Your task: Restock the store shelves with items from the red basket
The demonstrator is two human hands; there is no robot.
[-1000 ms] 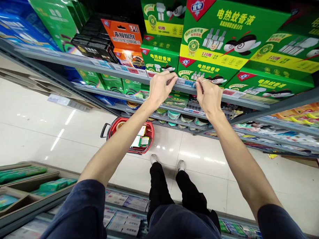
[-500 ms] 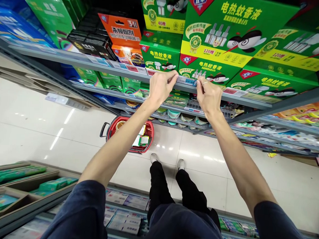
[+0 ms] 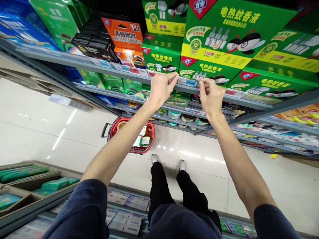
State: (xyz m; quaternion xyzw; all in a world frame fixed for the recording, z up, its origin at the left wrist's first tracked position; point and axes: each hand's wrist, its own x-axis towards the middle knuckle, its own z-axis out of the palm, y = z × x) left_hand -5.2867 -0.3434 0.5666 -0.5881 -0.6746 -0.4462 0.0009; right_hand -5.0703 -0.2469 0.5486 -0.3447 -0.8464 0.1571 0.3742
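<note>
Both my arms reach up to the front rail of a grey shelf. My left hand pinches the left end of a small blue-and-white price label set in that rail. My right hand, a ring on one finger, pinches the label's right end. Directly behind the label stand green boxes of mosquito repellent liquid, with a larger green box stacked above them.
An orange box and black packs sit left on the same shelf. Lower shelves hold tins and green packs. A red shopping basket with goods stands on the white tile floor beside my feet. Another shelf unit lies at the bottom left.
My hands stayed on the label; the right hand's fingers shifted a little along the rail. The view moved slightly.
</note>
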